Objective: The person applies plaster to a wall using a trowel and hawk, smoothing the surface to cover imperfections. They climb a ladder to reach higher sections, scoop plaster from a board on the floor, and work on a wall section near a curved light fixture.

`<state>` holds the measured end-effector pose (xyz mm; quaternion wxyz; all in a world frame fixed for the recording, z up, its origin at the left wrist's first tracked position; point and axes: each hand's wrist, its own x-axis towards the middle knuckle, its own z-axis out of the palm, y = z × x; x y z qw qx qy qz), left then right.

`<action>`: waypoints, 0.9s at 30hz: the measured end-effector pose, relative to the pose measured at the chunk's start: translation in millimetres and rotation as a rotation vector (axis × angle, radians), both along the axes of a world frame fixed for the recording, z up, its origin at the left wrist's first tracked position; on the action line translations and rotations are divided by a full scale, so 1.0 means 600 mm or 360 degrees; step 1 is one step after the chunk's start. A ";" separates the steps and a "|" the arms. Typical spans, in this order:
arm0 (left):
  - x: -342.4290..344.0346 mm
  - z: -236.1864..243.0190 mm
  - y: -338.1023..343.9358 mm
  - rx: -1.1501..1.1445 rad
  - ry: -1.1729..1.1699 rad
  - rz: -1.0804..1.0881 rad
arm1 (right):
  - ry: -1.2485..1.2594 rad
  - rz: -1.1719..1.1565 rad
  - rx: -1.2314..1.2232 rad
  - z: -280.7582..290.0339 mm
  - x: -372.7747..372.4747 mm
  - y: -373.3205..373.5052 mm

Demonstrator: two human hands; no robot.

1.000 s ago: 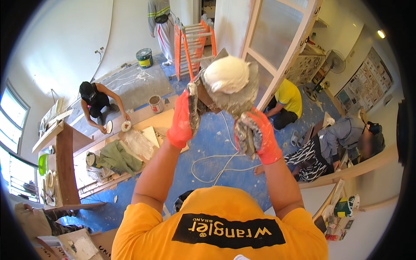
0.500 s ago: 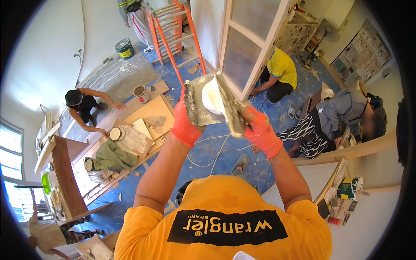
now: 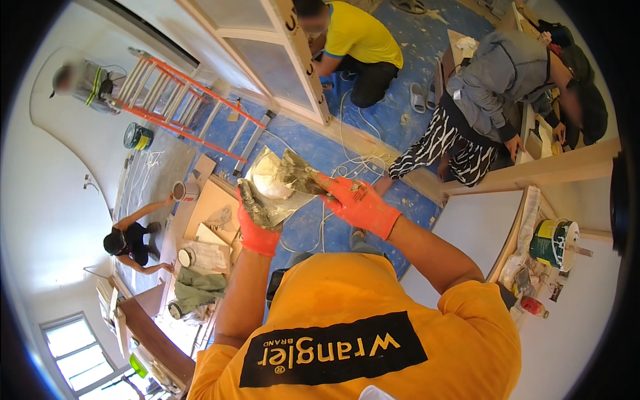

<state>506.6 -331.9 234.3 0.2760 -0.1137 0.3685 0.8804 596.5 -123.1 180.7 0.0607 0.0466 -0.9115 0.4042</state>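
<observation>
My left hand (image 3: 257,230), in an orange glove, grips a dirty, wide metal putty blade (image 3: 280,207) carrying a mound of white putty (image 3: 265,175). My right hand (image 3: 353,207), gloved alike, holds a second plaster-crusted putty knife (image 3: 300,175) by its handle, its blade pressed against the right side of the putty on the first one. Both tools are raised in front of me above the blue-covered floor (image 3: 393,227).
An orange ladder (image 3: 170,127) and a wood-framed door (image 3: 267,47) stand ahead. Co-workers (image 3: 357,33) (image 3: 497,80) crouch at the right; another (image 3: 133,237) is at the left by boards (image 3: 200,220) and cloth (image 3: 197,283). Cables (image 3: 353,153) lie underfoot; buckets (image 3: 555,243) sit at the side.
My hands and tools have come lower and my view has swung. The right blade has moved across onto the putty. The crouching person at left now has a hand on a can.
</observation>
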 end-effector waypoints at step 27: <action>-0.411 -0.056 0.399 0.0243 -0.0200 -0.0628 | -0.0966 -0.1743 -0.0735 -0.248 -0.009 0.443</action>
